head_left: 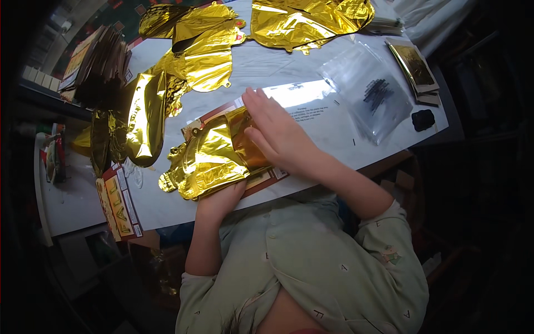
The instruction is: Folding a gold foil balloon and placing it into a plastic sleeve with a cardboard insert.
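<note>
A flat gold foil balloon (214,158), partly folded, lies in front of me over a printed card (218,109) with a dark red edge. My right hand (283,133) rests on the balloon's right part, its fingers stretched out. At the near edge of the foil is my left hand (221,199); its fingers go under the balloon and are hidden. Just left of the balloon stands a long shiny gold foil piece (146,119).
More gold foil balloons (311,22) lie along the far side. A stack of brown cards (103,64) stands far left, another printed card (118,206) near left. To the right are a clear plastic bag (364,61), a gold-fronted packet (411,67) and a black lump (423,120).
</note>
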Tool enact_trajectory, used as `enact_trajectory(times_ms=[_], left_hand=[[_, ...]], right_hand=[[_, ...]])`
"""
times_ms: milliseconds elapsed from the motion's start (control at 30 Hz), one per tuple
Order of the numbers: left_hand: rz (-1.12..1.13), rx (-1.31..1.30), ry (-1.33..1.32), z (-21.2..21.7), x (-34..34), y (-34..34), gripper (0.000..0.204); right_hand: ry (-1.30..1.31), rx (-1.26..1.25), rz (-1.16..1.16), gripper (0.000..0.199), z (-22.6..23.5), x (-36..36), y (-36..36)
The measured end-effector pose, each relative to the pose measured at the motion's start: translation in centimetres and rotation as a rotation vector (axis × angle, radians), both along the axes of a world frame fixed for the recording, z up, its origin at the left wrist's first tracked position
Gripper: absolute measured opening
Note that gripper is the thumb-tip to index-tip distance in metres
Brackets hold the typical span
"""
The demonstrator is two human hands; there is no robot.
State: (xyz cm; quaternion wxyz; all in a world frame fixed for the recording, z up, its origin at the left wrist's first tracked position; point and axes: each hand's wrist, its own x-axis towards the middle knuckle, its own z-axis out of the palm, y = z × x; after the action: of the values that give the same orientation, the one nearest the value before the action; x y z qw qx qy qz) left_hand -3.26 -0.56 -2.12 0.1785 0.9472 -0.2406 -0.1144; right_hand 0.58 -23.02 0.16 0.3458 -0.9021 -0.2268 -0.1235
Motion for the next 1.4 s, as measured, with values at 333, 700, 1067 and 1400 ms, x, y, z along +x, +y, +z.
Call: enact_trajectory(times_ms=[333, 700, 1067, 1400], left_hand=[[-0.022, -0.061, -0.115, -1.4, -0.2, 0.4, 0.037], [0.135, -0.141, -0.125, 2.9, -3.0, -0.1, 0.037], [-0.139, 0.134, -0.105, 6.3, -9.0, 3.5, 0.081], [-0.054, -0.232, 0.112, 9.2, -8.0, 5.8, 0.068]], right_hand=[[-0.029, -0.325, 0.019, 0.073, -3.3, 1.0, 1.6], [-0.029, -0.366, 0.016, 0.078, -3.4, 0.9, 1.4], [-0.036, -0.372, 0.008, 0.079, -3.3, 1.1, 1.4], [-0.053, -0.377, 0.003, 0.083, -3.2, 0.9, 1.6]])
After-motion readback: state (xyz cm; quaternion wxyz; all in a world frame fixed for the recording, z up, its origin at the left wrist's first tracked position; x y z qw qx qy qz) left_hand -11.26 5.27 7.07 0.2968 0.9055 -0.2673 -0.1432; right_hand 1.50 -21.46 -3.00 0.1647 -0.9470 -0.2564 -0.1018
